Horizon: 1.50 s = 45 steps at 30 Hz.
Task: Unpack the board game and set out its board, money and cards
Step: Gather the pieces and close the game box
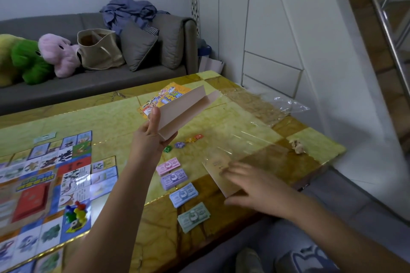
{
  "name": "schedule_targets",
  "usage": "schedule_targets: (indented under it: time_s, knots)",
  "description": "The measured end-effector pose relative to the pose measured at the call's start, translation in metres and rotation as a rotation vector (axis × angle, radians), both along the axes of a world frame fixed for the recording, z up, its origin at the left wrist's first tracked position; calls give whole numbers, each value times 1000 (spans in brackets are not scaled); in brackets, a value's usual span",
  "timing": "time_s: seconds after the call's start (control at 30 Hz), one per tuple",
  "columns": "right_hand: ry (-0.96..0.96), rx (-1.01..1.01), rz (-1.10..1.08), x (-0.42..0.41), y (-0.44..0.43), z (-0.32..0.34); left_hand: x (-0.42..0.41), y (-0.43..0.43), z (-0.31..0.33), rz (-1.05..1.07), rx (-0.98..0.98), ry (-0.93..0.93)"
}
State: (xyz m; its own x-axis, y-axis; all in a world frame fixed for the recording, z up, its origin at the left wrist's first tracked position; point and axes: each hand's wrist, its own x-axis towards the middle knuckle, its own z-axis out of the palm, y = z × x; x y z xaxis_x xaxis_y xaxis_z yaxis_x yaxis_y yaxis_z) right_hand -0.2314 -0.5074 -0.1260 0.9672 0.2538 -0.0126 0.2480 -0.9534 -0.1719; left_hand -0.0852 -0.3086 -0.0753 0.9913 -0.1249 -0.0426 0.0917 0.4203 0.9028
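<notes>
Two hands are busy at the yellow marble table (115, 115). Nearest on the right, the right hand (255, 188) lies over a thin tan sheet (218, 176), fingers spread; it's too blurred to tell whether they pinch it. Just left of it sit four money piles (175, 178) in a row: green nearest, then blue, purple and pink. At near left the game board (33, 184) lies flat, with coloured pawns (76, 213), a red deck (31, 199) and cards (77, 175) on it. In the middle, the left hand (150, 135) is raised, thumb upright, fingers clamped on the tilted empty box tray (184, 106). Beyond are small tokens (179, 144), the printed box lid (162, 97) and, far right, clear plastic wrap (255, 104). Against the far wall, a grey sofa (99, 82) holds plush toys (60, 55) and a bag (99, 51).
</notes>
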Motion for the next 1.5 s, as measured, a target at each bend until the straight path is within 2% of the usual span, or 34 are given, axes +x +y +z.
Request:
schedule_targets:
  time_s: [0.13, 0.33, 0.5, 0.63, 0.73, 0.83, 0.9, 1.03, 1.13, 1.27, 1.33, 1.5]
  knots:
    - [67, -188, 71, -8, 13, -19, -8, 9, 3, -15, 11, -3]
    - [33, -131, 84, -18, 16, -17, -15, 26, 7, -43, 59, -2]
    - [14, -243, 106, -21, 21, -11, -20, 31, 8, -79, 68, 14]
    - [-18, -49, 55, -27, 12, 7, -20, 33, 7, -75, 64, 22]
    - [-70, 230, -130, -37, 6, 21, -19, 36, 6, -104, 95, 29]
    - [-433, 611, -372, -42, -3, 29, -19, 34, 6, -106, 98, 49]
    - [-628, 745, -467, -39, -14, 32, -19, 31, 6, -102, 87, 60]
    - [-640, 900, -456, -26, -34, 32, -18, 23, 6, -124, 90, 52]
    - [-645, 881, -357, -12, -45, 23, -19, 19, 6, -138, 112, 46]
    - [-783, 649, -282, 5, -49, 11, -17, 20, 6, -140, 116, 51]
    - [-807, 601, -288, 12, -49, 7, -15, 20, 5, -125, 112, 60]
    - [-803, 658, -291, 20, -50, -1, -12, 19, 3, -130, 100, 66]
